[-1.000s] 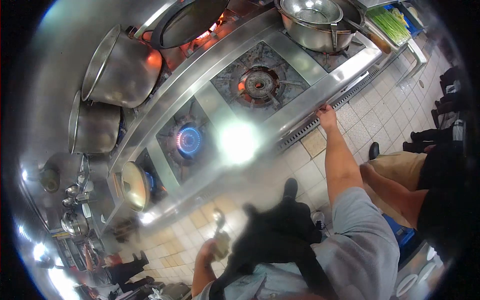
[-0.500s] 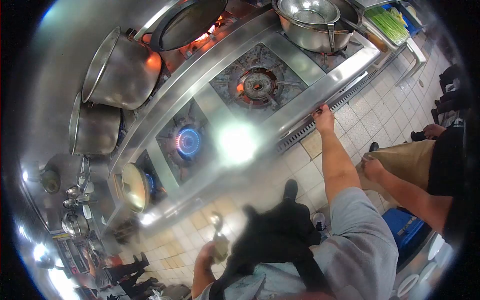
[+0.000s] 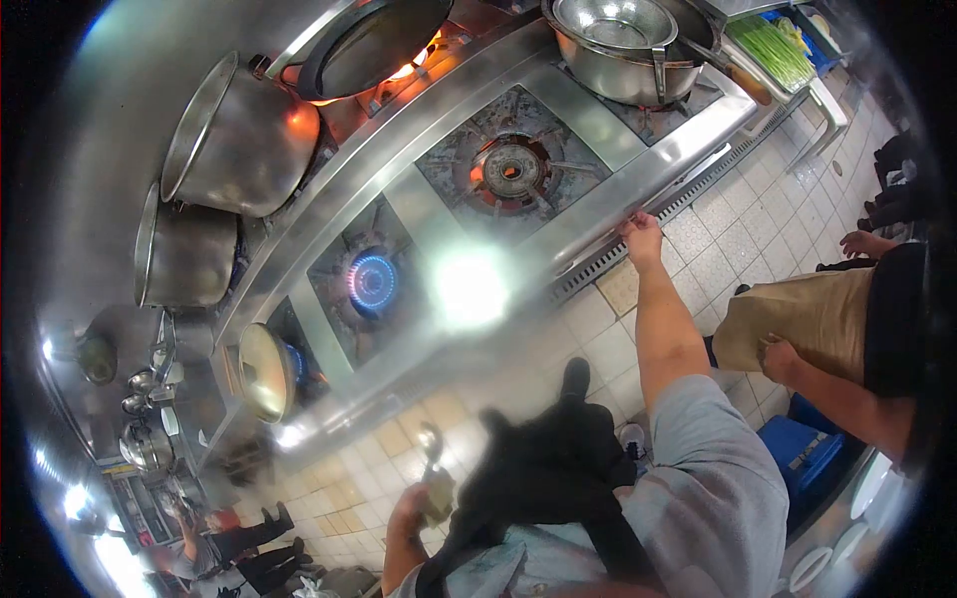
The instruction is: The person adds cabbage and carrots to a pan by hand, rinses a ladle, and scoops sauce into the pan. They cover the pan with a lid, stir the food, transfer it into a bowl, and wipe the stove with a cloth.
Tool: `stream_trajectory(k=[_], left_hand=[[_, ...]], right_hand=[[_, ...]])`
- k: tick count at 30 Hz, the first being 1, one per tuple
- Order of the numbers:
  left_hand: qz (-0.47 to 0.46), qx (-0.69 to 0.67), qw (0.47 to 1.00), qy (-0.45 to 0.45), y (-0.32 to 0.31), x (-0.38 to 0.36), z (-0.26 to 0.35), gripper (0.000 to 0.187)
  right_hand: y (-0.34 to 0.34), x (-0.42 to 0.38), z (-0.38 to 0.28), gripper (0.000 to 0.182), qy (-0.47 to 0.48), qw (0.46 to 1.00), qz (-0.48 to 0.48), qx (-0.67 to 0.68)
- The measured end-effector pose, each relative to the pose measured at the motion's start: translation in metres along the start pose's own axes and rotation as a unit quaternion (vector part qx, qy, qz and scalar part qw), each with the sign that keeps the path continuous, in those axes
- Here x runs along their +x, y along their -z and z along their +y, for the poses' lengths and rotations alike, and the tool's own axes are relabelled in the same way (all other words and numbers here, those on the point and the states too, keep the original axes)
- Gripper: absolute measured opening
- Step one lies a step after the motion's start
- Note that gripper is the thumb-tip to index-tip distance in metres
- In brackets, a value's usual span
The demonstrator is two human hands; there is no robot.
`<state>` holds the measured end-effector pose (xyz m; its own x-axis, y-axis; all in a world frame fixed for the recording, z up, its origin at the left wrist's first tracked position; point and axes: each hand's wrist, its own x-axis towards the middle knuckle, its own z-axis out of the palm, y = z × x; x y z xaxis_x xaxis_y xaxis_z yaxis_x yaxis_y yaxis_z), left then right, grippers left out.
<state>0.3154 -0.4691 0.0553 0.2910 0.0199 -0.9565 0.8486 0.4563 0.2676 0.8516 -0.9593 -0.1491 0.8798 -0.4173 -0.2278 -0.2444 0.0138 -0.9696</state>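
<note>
My right hand (image 3: 641, 239) reaches out to the front edge of the steel stove (image 3: 588, 234), its fingers closed against the front panel. Whatever they grip there is hidden. Low at my left side, my left hand (image 3: 409, 510) is closed round the handle of a metal ladle (image 3: 431, 444), with a pale greenish cloth (image 3: 439, 495) bunched at the grip. The burner (image 3: 513, 169) nearest my right hand glows orange at its centre. A second burner (image 3: 372, 282), further left, shows a ring of blue flame.
A tilted pan (image 3: 267, 372) sits over flame at the left end. Large pots (image 3: 244, 135) and a black wok (image 3: 384, 45) stand at the back. A strainer (image 3: 613, 22) rests in a steel bowl (image 3: 628, 75). A co-worker in a tan apron (image 3: 807, 319) stands close on my right.
The co-worker on the right has shifted, with more of the apron showing and one hand now against it. My hands hold nearly the same places.
</note>
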Motion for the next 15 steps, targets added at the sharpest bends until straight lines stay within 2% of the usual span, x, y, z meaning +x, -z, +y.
stream_trajectory(k=[2,5,7,12,14,15], left_hand=[[0.005,0.031,0.999,-0.013,0.015,0.009,-0.009,0.046],[-0.013,-0.003,1.000,-0.003,0.044,0.032,-0.027,0.047],[-0.016,-0.043,0.999,0.005,0.008,0.007,-0.006,0.046],[0.010,-0.008,1.000,0.004,0.029,0.021,-0.014,0.045],[0.010,0.004,1.000,-0.005,0.041,0.026,-0.020,0.045],[0.006,-0.007,1.000,-0.006,0.019,0.011,-0.009,0.045]], right_hand=[[0.001,-0.001,-0.002,0.036,-0.003,0.998,-0.020,0.061],[0.005,-0.009,-0.022,0.031,-0.005,0.999,-0.036,0.025],[0.005,0.001,-0.006,0.027,0.010,1.000,-0.024,0.018],[-0.001,-0.003,-0.009,0.017,0.026,0.997,-0.032,0.060],[0.000,-0.008,-0.018,0.016,0.009,0.987,-0.046,0.154],[0.003,-0.010,-0.023,0.016,0.008,0.987,-0.045,0.153]])
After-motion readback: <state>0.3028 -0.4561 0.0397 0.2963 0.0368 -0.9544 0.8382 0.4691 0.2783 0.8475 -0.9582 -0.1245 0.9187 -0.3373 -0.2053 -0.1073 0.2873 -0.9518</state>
